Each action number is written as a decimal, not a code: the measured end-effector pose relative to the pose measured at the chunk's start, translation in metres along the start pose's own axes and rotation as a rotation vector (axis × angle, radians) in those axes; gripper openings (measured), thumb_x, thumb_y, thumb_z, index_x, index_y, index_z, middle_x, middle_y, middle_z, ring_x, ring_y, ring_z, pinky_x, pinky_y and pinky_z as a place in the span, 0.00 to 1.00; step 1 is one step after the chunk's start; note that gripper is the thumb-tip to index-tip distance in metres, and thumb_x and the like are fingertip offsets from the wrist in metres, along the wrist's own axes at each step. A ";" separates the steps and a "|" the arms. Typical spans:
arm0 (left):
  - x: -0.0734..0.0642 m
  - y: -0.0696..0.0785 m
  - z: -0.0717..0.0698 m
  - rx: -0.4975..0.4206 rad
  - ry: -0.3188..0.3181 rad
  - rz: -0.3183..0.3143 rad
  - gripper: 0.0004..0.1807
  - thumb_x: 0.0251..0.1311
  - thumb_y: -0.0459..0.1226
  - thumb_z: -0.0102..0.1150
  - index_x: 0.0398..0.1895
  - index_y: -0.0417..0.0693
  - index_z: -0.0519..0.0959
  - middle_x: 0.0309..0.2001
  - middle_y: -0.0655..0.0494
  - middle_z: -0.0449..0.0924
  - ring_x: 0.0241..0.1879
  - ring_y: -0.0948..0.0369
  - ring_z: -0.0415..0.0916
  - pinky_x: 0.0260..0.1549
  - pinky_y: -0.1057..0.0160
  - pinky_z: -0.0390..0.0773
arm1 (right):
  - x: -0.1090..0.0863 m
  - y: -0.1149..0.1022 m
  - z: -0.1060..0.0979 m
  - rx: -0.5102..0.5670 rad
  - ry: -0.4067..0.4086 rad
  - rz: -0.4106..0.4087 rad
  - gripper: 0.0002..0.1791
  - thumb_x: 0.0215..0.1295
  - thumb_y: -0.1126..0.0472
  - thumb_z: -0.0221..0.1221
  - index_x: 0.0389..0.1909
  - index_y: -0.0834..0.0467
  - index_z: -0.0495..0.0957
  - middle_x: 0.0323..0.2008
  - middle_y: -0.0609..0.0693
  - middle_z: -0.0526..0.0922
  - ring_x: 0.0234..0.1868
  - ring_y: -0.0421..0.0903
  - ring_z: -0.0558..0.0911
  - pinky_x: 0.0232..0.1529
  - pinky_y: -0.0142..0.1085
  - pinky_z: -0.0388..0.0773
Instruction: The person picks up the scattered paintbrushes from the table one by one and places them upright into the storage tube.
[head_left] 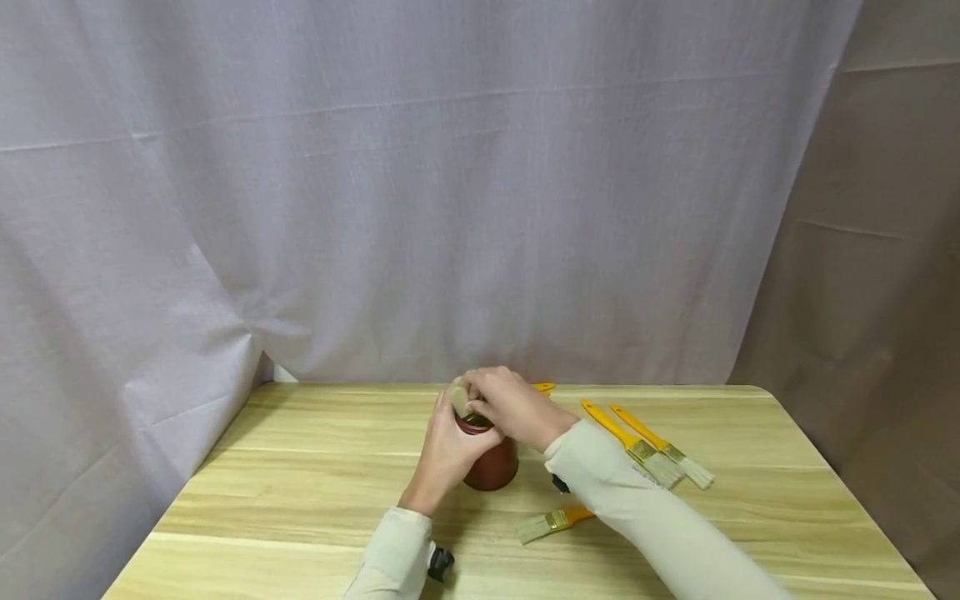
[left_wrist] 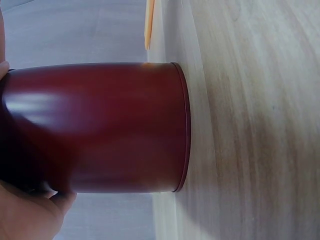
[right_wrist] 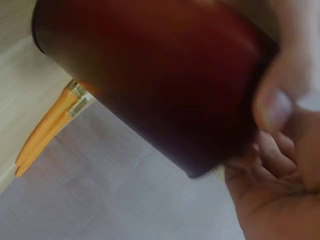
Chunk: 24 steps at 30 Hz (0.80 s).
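Observation:
A dark red cylindrical pot (head_left: 492, 468) stands upright on the wooden table. My left hand (head_left: 448, 454) grips it round the upper part, and the left wrist view shows the pot's smooth side (left_wrist: 100, 130) and its base on the tabletop. At the mouth, my right hand (head_left: 517, 407) pinches a paintbrush (head_left: 460, 402), whose pale bristles and part of a brassy ferrule show above the rim. My fingers cover much of this brush, and its handle is hidden. The pot's inside can hardly be seen.
Two yellow-handled paintbrushes (head_left: 626, 433) lie side by side right of the pot. Nearer, another brush (head_left: 555, 522) lies partly under my right forearm. A yellow handle tip (head_left: 543, 387) shows behind my right hand. Grey cloth (head_left: 480, 208) hangs behind the table.

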<state>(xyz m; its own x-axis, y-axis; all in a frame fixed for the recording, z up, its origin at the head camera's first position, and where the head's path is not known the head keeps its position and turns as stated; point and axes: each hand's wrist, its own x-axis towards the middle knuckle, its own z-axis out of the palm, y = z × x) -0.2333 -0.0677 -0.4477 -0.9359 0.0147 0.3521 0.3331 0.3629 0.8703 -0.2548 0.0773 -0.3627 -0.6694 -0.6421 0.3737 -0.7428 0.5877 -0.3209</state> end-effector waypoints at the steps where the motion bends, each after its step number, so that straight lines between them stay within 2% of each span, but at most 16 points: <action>1: 0.000 0.000 0.000 -0.004 -0.003 -0.002 0.42 0.50 0.50 0.80 0.68 0.57 0.71 0.60 0.58 0.74 0.57 0.58 0.74 0.58 0.53 0.77 | 0.000 -0.001 0.003 0.003 0.017 0.013 0.05 0.69 0.66 0.68 0.41 0.58 0.81 0.35 0.47 0.85 0.38 0.44 0.85 0.40 0.37 0.83; 6: -0.003 0.000 0.000 -0.004 -0.004 -0.014 0.41 0.49 0.50 0.80 0.66 0.56 0.71 0.58 0.57 0.74 0.55 0.58 0.75 0.55 0.53 0.78 | -0.004 -0.003 0.007 0.009 0.071 0.047 0.07 0.70 0.68 0.67 0.39 0.58 0.77 0.32 0.46 0.82 0.35 0.42 0.82 0.35 0.33 0.81; 12: -0.003 0.000 -0.002 -0.006 0.005 0.012 0.44 0.49 0.53 0.81 0.70 0.61 0.71 0.61 0.56 0.75 0.58 0.57 0.75 0.58 0.50 0.77 | -0.012 -0.003 -0.014 0.122 0.110 0.155 0.08 0.69 0.67 0.69 0.45 0.60 0.81 0.35 0.47 0.86 0.37 0.41 0.84 0.38 0.34 0.82; 15: -0.005 -0.002 -0.004 -0.019 0.012 0.013 0.45 0.48 0.53 0.82 0.71 0.65 0.71 0.62 0.56 0.75 0.60 0.57 0.75 0.61 0.48 0.75 | -0.025 0.001 -0.031 0.197 0.122 0.185 0.09 0.71 0.65 0.68 0.48 0.60 0.81 0.36 0.47 0.87 0.38 0.42 0.85 0.39 0.36 0.83; 19: -0.006 -0.005 -0.006 -0.032 0.028 0.004 0.46 0.47 0.52 0.83 0.71 0.67 0.71 0.62 0.58 0.75 0.61 0.58 0.75 0.62 0.48 0.74 | -0.047 0.009 -0.051 0.232 0.107 0.195 0.08 0.73 0.61 0.67 0.48 0.57 0.82 0.37 0.44 0.87 0.38 0.40 0.83 0.40 0.37 0.81; 24: -0.003 -0.007 -0.008 -0.023 0.030 0.011 0.46 0.47 0.52 0.84 0.72 0.64 0.71 0.62 0.58 0.75 0.61 0.58 0.75 0.64 0.48 0.73 | -0.075 0.021 -0.066 0.229 0.032 0.223 0.06 0.74 0.59 0.66 0.48 0.54 0.83 0.35 0.40 0.85 0.38 0.39 0.81 0.40 0.37 0.79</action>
<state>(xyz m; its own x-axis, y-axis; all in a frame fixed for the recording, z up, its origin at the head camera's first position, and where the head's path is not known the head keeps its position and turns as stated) -0.2320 -0.0778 -0.4522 -0.9286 -0.0094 0.3711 0.3458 0.3414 0.8740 -0.2188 0.1706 -0.3399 -0.8181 -0.4919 0.2979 -0.5638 0.5838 -0.5842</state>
